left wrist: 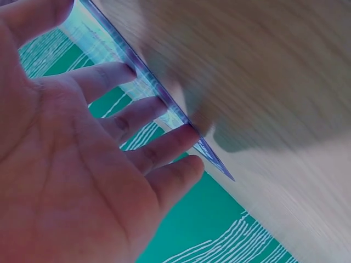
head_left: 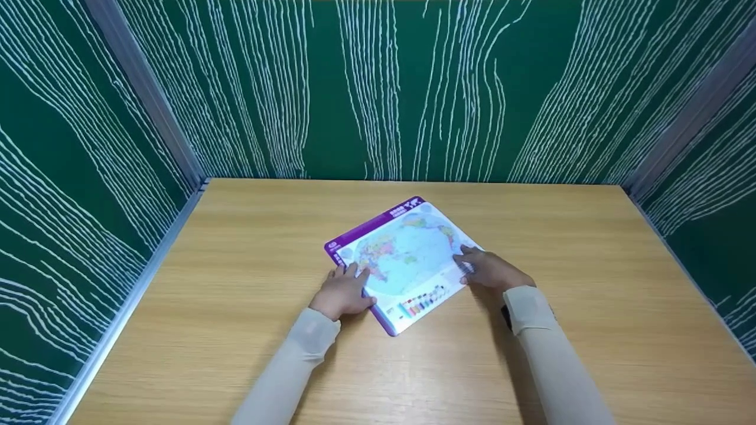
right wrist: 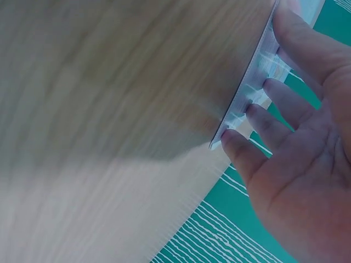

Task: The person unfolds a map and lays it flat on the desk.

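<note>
One map (head_left: 410, 257) lies askew on the tabletop (head_left: 254, 260) between left hand (head_left: 342, 293) and right hand (head_left: 495, 270), both with fingers spread, touching its left and right edges.

Booth-like work station

This looks like a booth fitted out as a work station; what kind of building it stands in cannot be told. A wood-grain worktop (head_left: 224, 283) spans it, enclosed by a far wall (head_left: 322, 88), a left wall (head_left: 35, 147) and a right wall (head_left: 709, 242), all green with wavy white lines. A grey left post (head_left: 144, 88) and right post (head_left: 697, 115) mark the far corners, and a pale rail (head_left: 131, 300) edges the left side.
</note>
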`<move>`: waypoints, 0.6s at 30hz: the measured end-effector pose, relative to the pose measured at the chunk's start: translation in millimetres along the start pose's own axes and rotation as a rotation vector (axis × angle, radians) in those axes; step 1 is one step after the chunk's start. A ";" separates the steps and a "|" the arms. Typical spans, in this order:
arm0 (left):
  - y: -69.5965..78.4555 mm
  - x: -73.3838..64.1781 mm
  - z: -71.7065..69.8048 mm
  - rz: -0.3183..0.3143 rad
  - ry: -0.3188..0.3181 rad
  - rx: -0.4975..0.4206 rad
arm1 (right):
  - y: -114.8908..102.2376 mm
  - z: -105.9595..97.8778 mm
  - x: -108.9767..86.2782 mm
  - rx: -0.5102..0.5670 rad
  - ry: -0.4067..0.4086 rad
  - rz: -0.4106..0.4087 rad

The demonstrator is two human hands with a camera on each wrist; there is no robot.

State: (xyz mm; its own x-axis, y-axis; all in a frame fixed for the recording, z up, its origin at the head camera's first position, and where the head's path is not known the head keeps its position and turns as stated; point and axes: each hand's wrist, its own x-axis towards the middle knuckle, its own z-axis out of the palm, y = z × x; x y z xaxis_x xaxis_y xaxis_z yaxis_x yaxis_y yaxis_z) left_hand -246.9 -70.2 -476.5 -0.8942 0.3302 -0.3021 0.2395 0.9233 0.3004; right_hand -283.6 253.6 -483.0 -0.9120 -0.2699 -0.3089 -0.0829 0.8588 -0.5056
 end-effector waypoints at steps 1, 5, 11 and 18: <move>0.6 -0.3 0.0 -0.002 0.000 0.000 | 0.4 -0.4 -0.3 0.008 -0.003 0.016; 3.1 -0.4 0.7 -0.015 -0.007 0.002 | 0.7 -1.8 -1.2 0.027 -0.010 0.035; 5.1 -1.5 3.2 -0.025 -0.008 0.010 | 3.4 0.0 -2.0 0.027 -0.002 0.017; -0.2 -1.4 0.1 -0.006 -0.013 -0.032 | 6.0 2.0 -4.2 0.065 0.014 -0.014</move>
State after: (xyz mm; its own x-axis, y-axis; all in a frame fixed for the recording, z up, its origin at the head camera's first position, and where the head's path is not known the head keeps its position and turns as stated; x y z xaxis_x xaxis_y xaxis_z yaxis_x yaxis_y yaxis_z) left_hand -245.7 -70.8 -476.3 -0.8906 0.3270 -0.3159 0.2211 0.9186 0.3275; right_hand -279.5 259.1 -486.3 -0.9166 -0.2753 -0.2901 -0.0700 0.8246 -0.5613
